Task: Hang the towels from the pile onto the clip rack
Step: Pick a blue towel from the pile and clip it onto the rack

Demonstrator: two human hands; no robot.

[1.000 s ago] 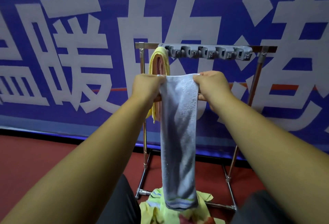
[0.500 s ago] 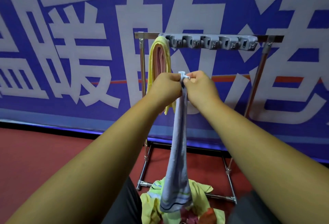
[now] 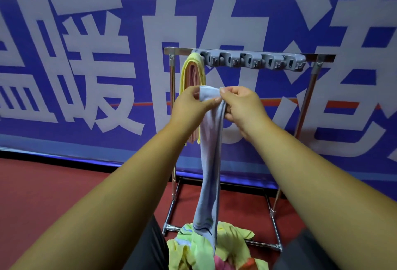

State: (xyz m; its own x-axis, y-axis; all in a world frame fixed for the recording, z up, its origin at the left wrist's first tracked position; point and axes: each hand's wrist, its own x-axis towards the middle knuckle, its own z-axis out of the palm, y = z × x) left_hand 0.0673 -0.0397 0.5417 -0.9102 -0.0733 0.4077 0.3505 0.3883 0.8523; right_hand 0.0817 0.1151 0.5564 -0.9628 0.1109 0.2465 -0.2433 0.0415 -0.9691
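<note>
Towel pile (image 3: 189,252) cut off at btm edge — banner (image 3: 137,132) text cropped.

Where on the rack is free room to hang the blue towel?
Free: the grey clips right of the yellow towel, up to the right post. Crowded: the left end, where that towel hangs, and the pile below.

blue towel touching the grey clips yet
Apart. Head view: left hand and right hand hold the blue towel below the grey clips, banner showing between.

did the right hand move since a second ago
Yes. The right hand has shifted left, toward the rack's left post and the left hand, so the blue towel is now bunched at its top between them.
</note>
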